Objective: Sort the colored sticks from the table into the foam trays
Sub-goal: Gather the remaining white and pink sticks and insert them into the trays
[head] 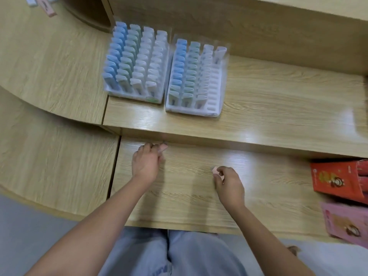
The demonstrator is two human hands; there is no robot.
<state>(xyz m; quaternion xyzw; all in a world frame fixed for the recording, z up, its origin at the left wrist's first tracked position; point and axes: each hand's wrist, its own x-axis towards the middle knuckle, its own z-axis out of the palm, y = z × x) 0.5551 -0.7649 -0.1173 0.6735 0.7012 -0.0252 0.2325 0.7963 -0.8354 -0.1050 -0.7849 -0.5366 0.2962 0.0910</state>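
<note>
The work surface is a light wood-grain desk in two levels: a lower desk (179, 200) across the centre of the frame and a raised shelf (282, 108) behind it, with a curved section running off to the left. Grey floor shows at lower left. The left tray (135, 97) and the right tray (214, 96) stand side by side on the shelf, upper centre, almost touching. The left tray holds full columns of blue, green and pale sticks. The right tray holds three full columns, and its rightmost column has one lone stick (220, 53) at the far end. The left hand (146, 162), at centre on the lower desk against the shelf step, is curled round a pink stick (162, 148); blur hides detail. The right hand (229, 183), right of centre, pinches a second pink stick (215, 169) at its fingertips. A red box (336, 178) and a pink box (346, 224) lie at the right edge.
</note>
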